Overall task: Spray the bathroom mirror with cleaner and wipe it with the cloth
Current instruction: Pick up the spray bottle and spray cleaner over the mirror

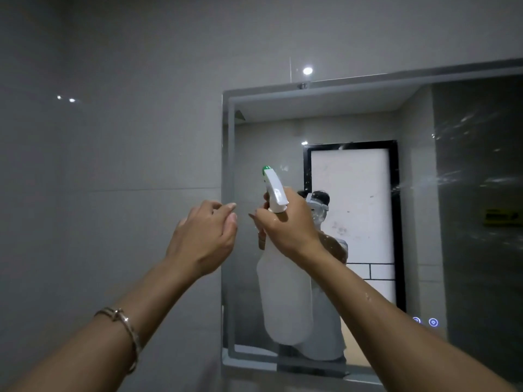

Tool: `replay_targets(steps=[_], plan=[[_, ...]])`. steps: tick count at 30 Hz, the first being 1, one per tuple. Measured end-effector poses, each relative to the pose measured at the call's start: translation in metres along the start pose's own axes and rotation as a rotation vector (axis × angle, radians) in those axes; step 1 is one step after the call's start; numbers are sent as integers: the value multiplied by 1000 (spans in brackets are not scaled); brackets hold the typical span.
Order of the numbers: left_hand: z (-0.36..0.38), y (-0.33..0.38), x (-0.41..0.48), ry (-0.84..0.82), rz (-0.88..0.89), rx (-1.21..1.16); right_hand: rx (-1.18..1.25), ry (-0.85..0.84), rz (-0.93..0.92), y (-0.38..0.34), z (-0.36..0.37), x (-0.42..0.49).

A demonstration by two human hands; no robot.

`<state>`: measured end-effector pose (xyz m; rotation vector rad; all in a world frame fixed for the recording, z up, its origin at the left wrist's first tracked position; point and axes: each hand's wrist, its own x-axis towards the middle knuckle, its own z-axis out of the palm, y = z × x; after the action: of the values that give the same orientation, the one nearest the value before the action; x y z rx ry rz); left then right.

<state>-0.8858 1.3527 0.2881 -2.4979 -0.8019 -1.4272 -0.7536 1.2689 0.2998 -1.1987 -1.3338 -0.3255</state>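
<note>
The bathroom mirror (pixel 368 114) hangs on the grey wall at right, with a frosted border and streaks of spray droplets on its right part. My right hand (pixel 285 227) grips the neck of a translucent white spray bottle (pixel 283 295), fingers on the trigger. Its white head with a green nozzle tip (pixel 266 168) points up and left in front of the mirror. My left hand (pixel 206 236) hovers just left of the bottle at the mirror's left edge, fingers loosely curled and holding nothing. No cloth is in view.
Grey tiled wall (pixel 113 165) fills the left side. Two lit touch buttons (pixel 424 321) glow at the mirror's lower right. The mirror reflects a person with a headset and a white door behind. A bracelet circles my left wrist.
</note>
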Motion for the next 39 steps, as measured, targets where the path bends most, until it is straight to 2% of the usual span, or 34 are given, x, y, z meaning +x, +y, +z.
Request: replay_targets(steps=[13,18,25,34,39], plan=[[-58,9,-38,-55,50,-60,-162,153,112,-55,-10,-39],[-69,10,-57,-71,61,-81,-119,94,126,-77,-10,-66],[-87,22,-68,-42,64,-96,-191,127,126,-97,-19,-75],[-98,33,-73,-30,72,-62,-230,150,106,-97,-39,-75],[-88,62,-77,-34,73,-69,-271,179,101,-89,-64,-84]])
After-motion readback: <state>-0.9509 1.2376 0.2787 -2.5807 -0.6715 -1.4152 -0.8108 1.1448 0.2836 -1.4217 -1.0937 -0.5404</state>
